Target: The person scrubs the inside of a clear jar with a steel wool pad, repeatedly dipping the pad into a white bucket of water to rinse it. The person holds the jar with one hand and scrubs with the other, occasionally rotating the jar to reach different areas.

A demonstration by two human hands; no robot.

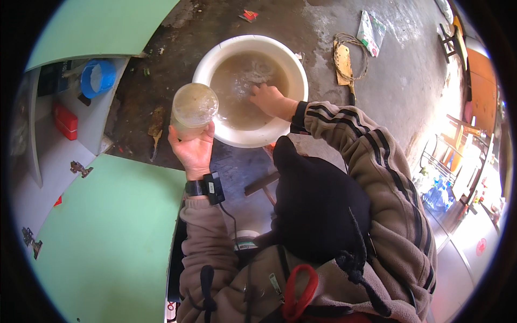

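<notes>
A large white basin (298,70) of cloudy brownish water stands on the floor in front of me. My left hand (195,149) is wrapped round a clear, round plastic jar (195,107), held over the basin's left rim with its circular end facing up. The jar's surface looks wet and clouded. Over in the basin, my right hand (269,101) reaches in from the right, fingers curled at the murky water (237,81). Ripples and a pale patch show by its fingertips. Whatever those fingers grip, if anything, is hidden by the water.
A green cabinet door (107,231) swings out at the left, beside shelves with a blue tub (98,78) and a red box (65,121). A cleaver-like blade (343,64), a wire coil (365,67) and a plastic packet (371,33) lie on the floor at the right.
</notes>
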